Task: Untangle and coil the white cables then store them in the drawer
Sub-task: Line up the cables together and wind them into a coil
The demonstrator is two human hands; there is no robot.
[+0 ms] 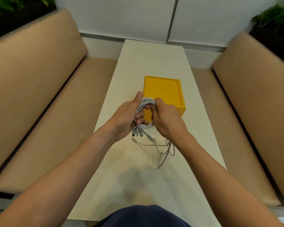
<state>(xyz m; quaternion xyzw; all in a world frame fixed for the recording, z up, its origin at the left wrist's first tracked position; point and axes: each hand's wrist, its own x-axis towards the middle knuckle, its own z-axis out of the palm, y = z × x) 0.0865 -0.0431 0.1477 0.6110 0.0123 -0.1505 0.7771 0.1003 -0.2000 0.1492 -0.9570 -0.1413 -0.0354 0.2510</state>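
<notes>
Coiling step, judged nearly done. Looped bundle of white round cables (pixel 147 101) at frame centre, above long pale desk (pixel 154 59), just before yellow plastic drawer box (pixel 164 90). Grip of left hand (pixel 126 118) wrapped round loops, plugs dangling below; grip of right hand (pixel 167 120) pinching coil's right edge. Loose cable tail (pixel 161 160) trailing on desk, lower right of centre. Next, likely: wind in tail, keep loops tight.

A: Fig. 1, lower half of the frame. What clothing can be seen?
B: One item only: a dark navy garment (pixel 143 216) at bottom centre, plain cloth with a rounded outline, cut off by the lower edge
A: And the arms?
B: The left forearm (pixel 64 174), at lower left, and the right forearm (pixel 220 169), at lower right, are bare along all their visible length; so are the left hand (pixel 126 117) and right hand (pixel 167 122) at mid-frame
</notes>
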